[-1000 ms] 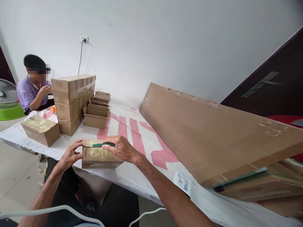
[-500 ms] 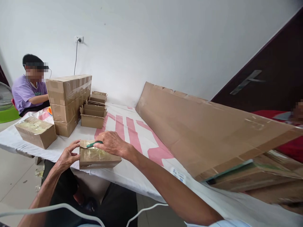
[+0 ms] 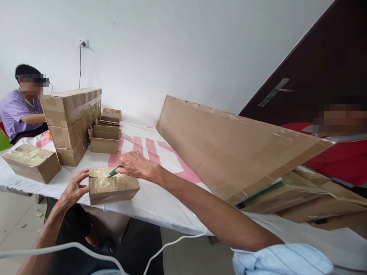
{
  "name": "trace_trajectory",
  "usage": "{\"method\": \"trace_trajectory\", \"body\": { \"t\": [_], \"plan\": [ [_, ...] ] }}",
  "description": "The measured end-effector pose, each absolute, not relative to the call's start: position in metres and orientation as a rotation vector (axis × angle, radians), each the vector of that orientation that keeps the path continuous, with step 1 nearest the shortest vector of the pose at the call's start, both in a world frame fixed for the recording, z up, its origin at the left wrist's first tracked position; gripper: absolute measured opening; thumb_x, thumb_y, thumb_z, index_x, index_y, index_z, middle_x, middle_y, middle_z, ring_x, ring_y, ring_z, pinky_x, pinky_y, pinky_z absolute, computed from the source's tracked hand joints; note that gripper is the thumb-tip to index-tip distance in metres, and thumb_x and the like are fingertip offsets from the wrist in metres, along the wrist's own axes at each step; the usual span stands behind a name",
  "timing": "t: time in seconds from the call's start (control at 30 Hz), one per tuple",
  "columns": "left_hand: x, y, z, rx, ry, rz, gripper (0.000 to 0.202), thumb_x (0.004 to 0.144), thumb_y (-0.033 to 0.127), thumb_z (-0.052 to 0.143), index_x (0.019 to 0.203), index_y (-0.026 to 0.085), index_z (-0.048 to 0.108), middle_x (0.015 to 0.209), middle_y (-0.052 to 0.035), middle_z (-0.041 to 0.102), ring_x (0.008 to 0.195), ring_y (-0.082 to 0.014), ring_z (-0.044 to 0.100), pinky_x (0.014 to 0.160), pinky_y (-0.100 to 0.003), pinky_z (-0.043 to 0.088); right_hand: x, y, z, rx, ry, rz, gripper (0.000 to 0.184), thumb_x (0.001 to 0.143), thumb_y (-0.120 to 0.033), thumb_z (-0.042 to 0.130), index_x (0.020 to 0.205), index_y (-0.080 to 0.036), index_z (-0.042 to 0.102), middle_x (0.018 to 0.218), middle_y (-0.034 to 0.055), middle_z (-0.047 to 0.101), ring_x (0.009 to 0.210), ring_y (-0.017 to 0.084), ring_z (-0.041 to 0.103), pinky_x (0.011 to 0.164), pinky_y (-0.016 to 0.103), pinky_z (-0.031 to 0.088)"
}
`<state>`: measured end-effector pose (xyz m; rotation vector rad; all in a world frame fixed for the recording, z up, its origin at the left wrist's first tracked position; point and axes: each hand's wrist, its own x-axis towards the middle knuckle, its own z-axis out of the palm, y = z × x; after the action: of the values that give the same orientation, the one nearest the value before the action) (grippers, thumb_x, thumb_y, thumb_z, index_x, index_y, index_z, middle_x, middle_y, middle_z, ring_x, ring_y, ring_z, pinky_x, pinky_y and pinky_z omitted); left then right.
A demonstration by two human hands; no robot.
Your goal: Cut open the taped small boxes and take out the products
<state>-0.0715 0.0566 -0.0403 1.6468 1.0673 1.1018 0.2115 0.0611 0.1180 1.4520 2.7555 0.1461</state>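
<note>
A small taped cardboard box (image 3: 114,195) lies near the front edge of the cloth-covered table. My left hand (image 3: 75,188) grips its left end, thumb against the near side and fingers at the far corner. In my right hand (image 3: 134,165) is a green utility knife (image 3: 115,170), its tip at the taped seam on top of the box. A slit shows in the tape left of the tip. My right fingers are closed round the handle and partly hide it.
Left stand another taped box (image 3: 31,162) and a stack of boxes (image 3: 70,128). Open boxes (image 3: 104,139) are behind. A large cardboard panel (image 3: 229,145) leans along the right. One person (image 3: 20,110) sits far left, another in red (image 3: 329,152) at right. A white cable (image 3: 177,240) crosses in front.
My right hand has drawn the knife rightward along the box's top seam, and the slit is longer. My left hand keeps its hold. The view has turned to the right.
</note>
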Motion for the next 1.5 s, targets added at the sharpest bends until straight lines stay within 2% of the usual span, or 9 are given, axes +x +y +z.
{"method": "trace_trajectory", "body": {
  "t": [0.33,0.57,0.73,0.87,0.97,1.07,1.27,1.5],
  "plan": [
    [-0.071,0.058,-0.039,1.655,1.066,1.117,0.05,0.075,0.05,0.088,0.118,0.024,0.082,0.157,-0.0131,0.055,0.145,-0.0395,0.055,0.096,-0.036,0.066,0.24,0.066,0.117,1.48,2.824,-0.005,0.031,0.102,-0.035,0.065,0.077,-0.024,0.082,0.074,0.0041,0.075,0.064,0.016,0.058,0.056,0.031,0.024],
    [-0.072,0.063,-0.035,1.637,1.091,1.117,0.054,0.071,0.056,0.09,0.113,0.024,0.084,0.156,-0.0143,0.057,0.144,-0.0411,0.056,0.095,-0.039,0.066,0.259,0.072,0.11,1.496,2.85,0.079,0.026,0.1,-0.032,0.068,0.08,-0.022,0.082,0.081,0.0059,0.076,0.068,0.017,0.059,0.057,0.032,0.023],
    [-0.073,0.064,-0.031,1.641,1.114,1.102,0.059,0.069,0.063,0.09,0.113,0.023,0.083,0.154,-0.0144,0.06,0.144,-0.0409,0.056,0.099,-0.041,0.064,0.306,0.069,0.102,1.59,2.934,0.075,0.027,0.097,-0.036,0.073,0.075,-0.024,0.082,0.076,0.0047,0.074,0.065,0.016,0.056,0.058,0.033,0.022],
    [-0.073,0.066,-0.027,1.648,1.135,1.089,0.064,0.067,0.068,0.09,0.113,0.023,0.082,0.15,-0.015,0.064,0.143,-0.0417,0.056,0.097,-0.042,0.065,0.333,0.055,0.095,1.711,3.053,-0.2,0.026,0.099,-0.035,0.066,0.085,-0.028,0.086,0.077,0.0012,0.075,0.068,0.016,0.057,0.063,0.031,0.032],
    [-0.07,0.064,-0.025,1.651,1.124,1.084,0.062,0.068,0.067,0.09,0.112,0.023,0.083,0.151,-0.0151,0.063,0.143,-0.0418,0.056,0.098,-0.042,0.065,0.324,0.049,0.089,1.709,3.176,-0.392,0.024,0.1,-0.03,0.063,0.095,-0.026,0.086,0.086,0.0016,0.079,0.076,0.017,0.062,0.068,0.03,0.038],
    [-0.068,0.058,-0.024,1.652,1.106,1.104,0.059,0.069,0.063,0.091,0.113,0.024,0.083,0.155,-0.0143,0.059,0.145,-0.0426,0.054,0.099,-0.043,0.064,0.297,0.052,0.086,1.586,3.29,-0.497,0.02,0.099,-0.026,0.066,0.097,-0.023,0.086,0.089,0.0026,0.079,0.08,0.017,0.064,0.071,0.028,0.04],
    [-0.069,0.047,-0.033,1.686,1.11,1.096,0.054,0.078,0.055,0.086,0.123,0.026,0.079,0.161,-0.014,0.051,0.148,-0.0402,0.052,0.103,-0.043,0.062,0.247,0.057,0.086,1.395,3.283,-0.433,0.019,0.1,-0.026,0.067,0.099,-0.024,0.086,0.091,0.0031,0.078,0.079,0.016,0.063,0.07,0.028,0.037],
    [-0.069,0.041,-0.035,1.702,1.133,1.072,0.05,0.08,0.048,0.084,0.127,0.03,0.078,0.165,-0.0106,0.047,0.146,-0.0372,0.053,0.102,-0.041,0.061,0.227,0.06,0.086,1.356,3.192,-0.329,0.02,0.1,-0.027,0.066,0.099,-0.025,0.087,0.089,0.0026,0.078,0.078,0.016,0.061,0.069,0.028,0.034]
  ]
}}
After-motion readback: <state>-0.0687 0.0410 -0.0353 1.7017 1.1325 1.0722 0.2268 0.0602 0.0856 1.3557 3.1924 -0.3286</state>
